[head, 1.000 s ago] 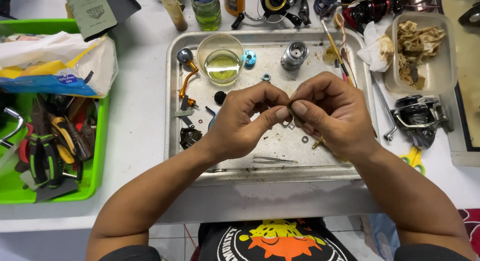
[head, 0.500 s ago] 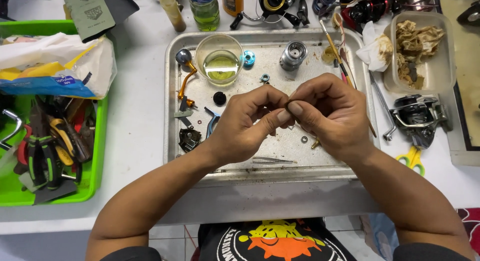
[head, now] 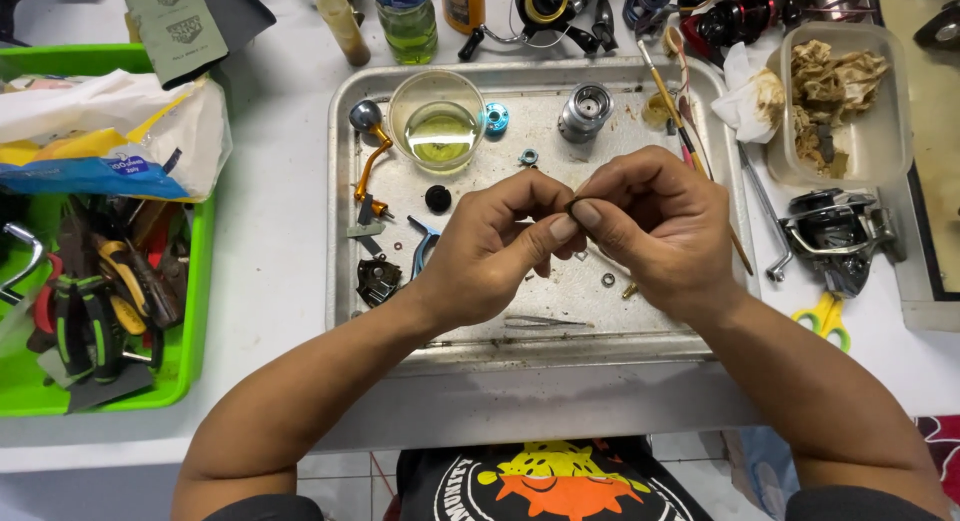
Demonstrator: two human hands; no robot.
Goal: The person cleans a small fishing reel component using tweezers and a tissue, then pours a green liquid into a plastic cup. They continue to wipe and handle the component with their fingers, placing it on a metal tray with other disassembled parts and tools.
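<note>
Tiny dark part [head: 576, 203], too small to identify, sits pinched between the fingertips of the left hand [head: 497, 249] and right hand [head: 655, 226], both closed tight on it. Directly under the fingers: metal tray [head: 690, 333], loose washer [head: 607, 279], tweezers [head: 545, 322]. Beyond the fingertips: cup of yellowish liquid [head: 437, 121].

Dull scuffed metal tray [head: 345, 211], clear glossy plastic cup [head: 436, 119], shiny metal spool [head: 585, 111], glossy green plastic bin [head: 190, 331], crumpled paper tissue [head: 750, 96], translucent plastic container [head: 885, 131], matt white tabletop [head: 280, 231]
</note>
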